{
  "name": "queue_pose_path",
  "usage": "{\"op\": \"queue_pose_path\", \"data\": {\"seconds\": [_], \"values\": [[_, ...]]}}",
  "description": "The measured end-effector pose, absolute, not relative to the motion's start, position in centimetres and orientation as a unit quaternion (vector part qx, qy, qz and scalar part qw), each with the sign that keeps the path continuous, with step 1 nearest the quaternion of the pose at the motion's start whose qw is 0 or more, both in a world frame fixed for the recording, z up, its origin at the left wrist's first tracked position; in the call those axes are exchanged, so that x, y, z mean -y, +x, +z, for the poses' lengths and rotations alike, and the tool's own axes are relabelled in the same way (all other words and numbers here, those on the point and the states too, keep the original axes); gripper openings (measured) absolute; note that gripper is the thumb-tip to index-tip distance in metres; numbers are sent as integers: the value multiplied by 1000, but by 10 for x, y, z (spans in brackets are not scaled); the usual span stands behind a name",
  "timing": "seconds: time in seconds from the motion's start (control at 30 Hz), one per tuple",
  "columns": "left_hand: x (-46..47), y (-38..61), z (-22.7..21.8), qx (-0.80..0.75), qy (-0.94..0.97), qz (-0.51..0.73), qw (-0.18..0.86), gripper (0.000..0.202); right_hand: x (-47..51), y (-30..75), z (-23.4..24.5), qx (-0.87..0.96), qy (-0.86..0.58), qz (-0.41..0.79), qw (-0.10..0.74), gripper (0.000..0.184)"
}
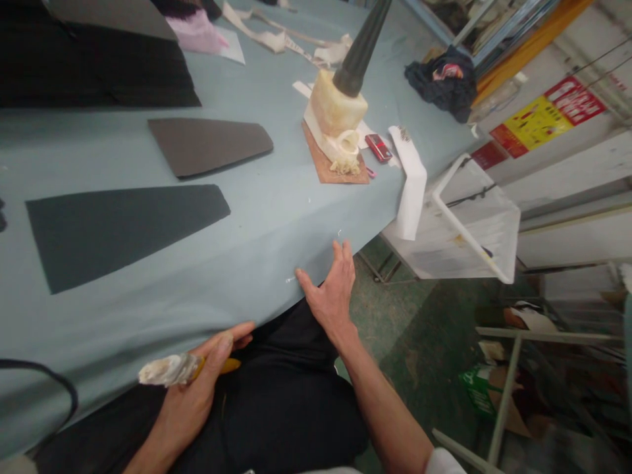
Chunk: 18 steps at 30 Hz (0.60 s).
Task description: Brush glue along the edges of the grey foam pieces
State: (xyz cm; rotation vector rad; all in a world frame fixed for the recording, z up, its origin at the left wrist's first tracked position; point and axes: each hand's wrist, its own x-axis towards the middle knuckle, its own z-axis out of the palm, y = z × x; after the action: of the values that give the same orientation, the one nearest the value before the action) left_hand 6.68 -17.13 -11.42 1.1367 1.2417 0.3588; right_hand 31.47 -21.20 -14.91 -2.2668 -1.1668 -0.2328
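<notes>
A brush (166,370) with a yellow handle and pale, glue-caked bristles is gripped in my left hand (196,385), thumb across the handle, just at the table's front edge. My right hand (332,289) has its fingers spread at the same edge, further right, holding nothing. Beyond my left hand lies a dark grey-green tapered panel (128,230), flat on the blue-grey table covering (266,237). Behind it rests a brown-grey panel (212,146) of similar shape. Past my right hand stands a yellowish glue-crusted container (336,105) on a brown board (320,158), with a dark cone on top.
A stack of black pieces (99,66) lies at the back left, near pink cloth (197,33) and pale strips (266,39). A red box (378,148) and a bent white strip (412,184) lie right of the container. A white bin (474,217) stands past the table's right edge.
</notes>
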Motion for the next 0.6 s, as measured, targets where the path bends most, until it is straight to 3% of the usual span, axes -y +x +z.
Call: {"op": "queue_pose_path", "data": {"seconds": [0.13,0.6], "values": [[170,70,-110,-557,500,152,646,89,210,301,-146,474,-830,-38,293,98],[169,63,-116,-521,528,138,656,81,203,306,-150,452,-848,-31,276,78]]}}
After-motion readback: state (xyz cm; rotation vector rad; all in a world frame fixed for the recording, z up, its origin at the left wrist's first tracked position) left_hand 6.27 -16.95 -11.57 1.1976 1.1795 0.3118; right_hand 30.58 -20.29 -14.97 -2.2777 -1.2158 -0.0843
